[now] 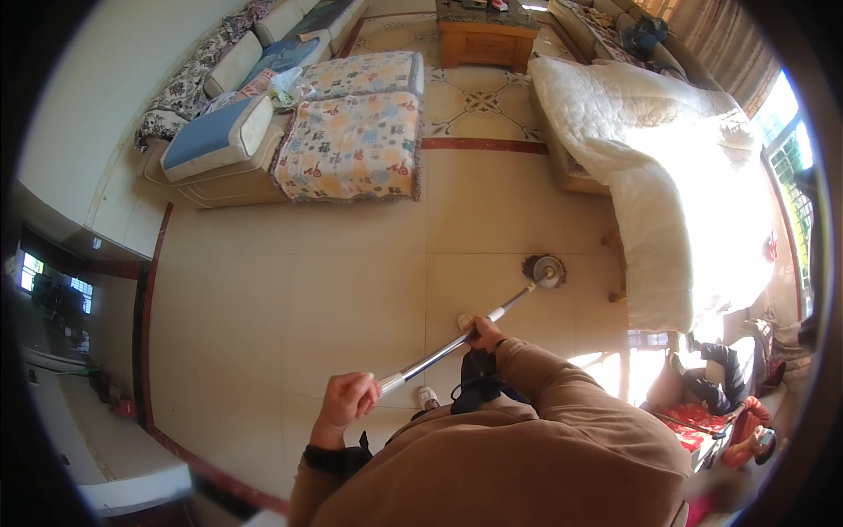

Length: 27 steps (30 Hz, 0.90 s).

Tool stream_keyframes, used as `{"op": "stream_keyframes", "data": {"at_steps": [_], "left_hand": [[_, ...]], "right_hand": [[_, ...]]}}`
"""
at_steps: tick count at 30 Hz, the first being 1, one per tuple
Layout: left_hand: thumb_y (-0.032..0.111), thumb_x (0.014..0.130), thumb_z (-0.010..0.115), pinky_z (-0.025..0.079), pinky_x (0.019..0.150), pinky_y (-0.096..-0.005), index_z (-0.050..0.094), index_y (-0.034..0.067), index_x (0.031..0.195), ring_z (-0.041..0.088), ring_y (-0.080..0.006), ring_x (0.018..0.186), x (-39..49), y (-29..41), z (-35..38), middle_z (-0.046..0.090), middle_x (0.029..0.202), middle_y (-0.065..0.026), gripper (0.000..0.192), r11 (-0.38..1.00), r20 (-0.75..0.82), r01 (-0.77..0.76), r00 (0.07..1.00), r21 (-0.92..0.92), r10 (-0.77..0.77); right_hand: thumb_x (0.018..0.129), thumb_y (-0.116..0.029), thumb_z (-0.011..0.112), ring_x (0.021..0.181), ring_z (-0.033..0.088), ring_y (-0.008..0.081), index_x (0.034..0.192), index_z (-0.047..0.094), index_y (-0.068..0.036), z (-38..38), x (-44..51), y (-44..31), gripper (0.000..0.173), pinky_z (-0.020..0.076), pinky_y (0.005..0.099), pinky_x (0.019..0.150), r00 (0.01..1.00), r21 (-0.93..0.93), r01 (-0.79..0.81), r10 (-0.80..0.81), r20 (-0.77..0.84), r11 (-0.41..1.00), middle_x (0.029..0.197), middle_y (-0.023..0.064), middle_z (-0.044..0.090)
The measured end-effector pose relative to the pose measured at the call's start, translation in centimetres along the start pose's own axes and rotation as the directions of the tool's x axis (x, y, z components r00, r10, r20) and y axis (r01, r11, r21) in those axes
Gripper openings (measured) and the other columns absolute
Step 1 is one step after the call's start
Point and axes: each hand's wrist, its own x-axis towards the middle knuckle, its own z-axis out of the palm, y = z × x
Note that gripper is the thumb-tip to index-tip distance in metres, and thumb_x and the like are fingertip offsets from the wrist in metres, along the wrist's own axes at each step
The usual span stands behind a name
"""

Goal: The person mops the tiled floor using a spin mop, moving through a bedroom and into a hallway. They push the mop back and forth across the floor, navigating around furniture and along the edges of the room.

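Observation:
A spin mop with a metal pole [435, 358] slants across the view in front of me. Its round mop head [548, 271], with dark strands around a disc, rests on the tiled floor at centre right. Around the middle of the pole, my right hand [486, 334] is closed. My left hand [349, 398] has its fingers curled at the pole's upper end, by the pale grip; whether it grips the pole is hard to see. Both arms wear brown sleeves, and my shoes show on the floor beneath the pole.
A sofa section [355, 145] with a patterned cover stands ahead left. At right, a white quilt [658, 197] hangs over a sofa, with wooden legs [617, 296] beside it. A wooden table [487, 43] stands far ahead. A person [747, 421] sits at lower right.

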Motion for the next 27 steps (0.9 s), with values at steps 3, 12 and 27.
{"op": "stream_keyframes", "data": {"at_steps": [3, 12, 27], "left_hand": [[0.022, 0.086, 0.046, 0.026, 0.040, -0.0181, 0.053, 0.002, 0.059, 0.030, -0.0027, 0.038, 8.0, 0.9, 4.7, 0.038, 0.045, 0.0035, 0.034, 0.952, 0.294, 0.234, 0.912, 0.199, -0.286], [0.017, 0.086, 0.041, 0.038, 0.049, -0.0230, 0.049, 0.002, 0.052, 0.031, -0.0066, 0.033, 24.4, 2.8, 6.5, 0.035, 0.038, 0.0002, 0.038, 0.998, 0.000, 0.066, 0.998, -0.022, -0.066], [0.013, 0.084, 0.037, 0.041, 0.061, -0.0268, 0.040, 0.004, 0.046, 0.030, -0.0093, 0.035, 30.7, -2.5, 7.1, 0.034, 0.036, -0.0007, 0.040, 0.993, -0.528, -0.044, 0.849, -0.107, -0.019]], "right_hand": [[0.067, -0.001, 0.044, 0.048, 0.046, 0.0225, 0.064, 0.043, -0.003, -7.3, 3.8, -3.4, 0.005, 0.0419, 0.0327, 0.045, 0.991, 0.242, 0.102, -0.077, -0.112, 0.965, 0.053, 0.0086, 0.041], [0.073, -0.001, 0.045, 0.053, 0.052, 0.0233, 0.073, 0.047, -0.003, -9.5, 10.8, -15.2, 0.003, 0.0456, 0.0335, 0.049, 0.797, -0.698, 0.560, -0.522, 0.305, 0.446, 0.059, 0.0095, 0.048], [0.077, 0.000, 0.042, 0.043, 0.045, 0.0196, 0.083, 0.035, -0.003, 9.9, 18.6, -30.9, 0.009, 0.0421, 0.0332, 0.038, 0.974, -0.093, 0.041, -0.061, -0.219, 0.995, 0.056, 0.0097, 0.042]]}}
